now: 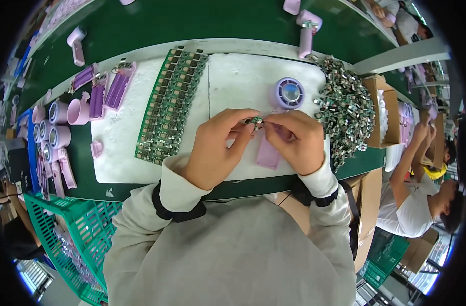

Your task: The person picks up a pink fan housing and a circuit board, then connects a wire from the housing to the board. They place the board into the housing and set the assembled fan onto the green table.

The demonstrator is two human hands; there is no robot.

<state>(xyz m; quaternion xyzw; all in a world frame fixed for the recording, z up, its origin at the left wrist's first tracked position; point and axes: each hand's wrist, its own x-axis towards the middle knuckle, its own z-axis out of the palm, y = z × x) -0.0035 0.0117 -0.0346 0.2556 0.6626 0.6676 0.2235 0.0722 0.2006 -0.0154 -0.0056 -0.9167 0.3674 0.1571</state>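
Between thumb and forefinger, my left hand [215, 145] pinches a small green circuit board [255, 121]. My right hand [300, 138] meets it from the other side, fingertips closed at the board's edge on what look like thin wires, too small to make out surely. Just under and beyond my hands lies a handheld fan with a round lilac head [289, 93] and a pink handle [268, 151], partly hidden by my right hand. A panel of joined green circuit boards [170, 104] lies on the white mat [123, 163] left of my hands.
A heap of loose small boards [345, 102] lies right of the mat, beside a cardboard box [385, 112]. Purple handle shells [119, 86] and round fan heads [59, 136] crowd the left. A green crate [97, 229] stands below the table edge. A co-worker [414, 199] sits at right.
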